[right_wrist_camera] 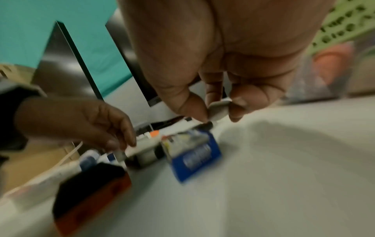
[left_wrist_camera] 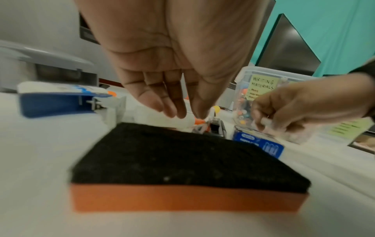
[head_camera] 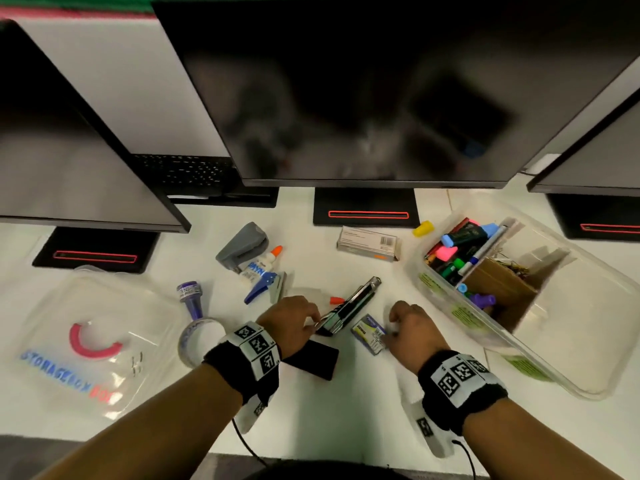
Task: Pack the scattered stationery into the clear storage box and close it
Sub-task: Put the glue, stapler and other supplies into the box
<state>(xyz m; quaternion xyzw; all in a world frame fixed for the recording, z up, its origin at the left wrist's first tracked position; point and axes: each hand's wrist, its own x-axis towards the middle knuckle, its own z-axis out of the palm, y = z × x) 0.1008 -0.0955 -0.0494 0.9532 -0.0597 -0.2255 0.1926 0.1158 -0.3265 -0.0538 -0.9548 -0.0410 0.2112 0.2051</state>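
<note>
The clear storage box (head_camera: 417,268) stands open at the right with highlighters and markers inside. Its lid (head_camera: 86,341) lies at the far left. A black and silver utility knife (head_camera: 349,306) lies slantwise in the middle. My left hand (head_camera: 311,323) reaches it with fairly straight fingers (left_wrist_camera: 174,110), their tips on its near end. My right hand (right_wrist_camera: 218,112) pinches a small white piece (right_wrist_camera: 219,109) between thumb and fingers, just above a small blue box (head_camera: 369,332) (right_wrist_camera: 194,157). A black block with an orange base (left_wrist_camera: 182,160) lies under my left wrist.
A tape roll (head_camera: 197,341), a purple stamp (head_camera: 190,296), a glue bottle (head_camera: 263,265), a blue staple tool (head_camera: 263,287) and a grey hole punch (head_camera: 242,244) lie left of centre. A grey carton (head_camera: 369,242) and a yellow cap (head_camera: 423,228) sit by the monitor stand (head_camera: 367,207).
</note>
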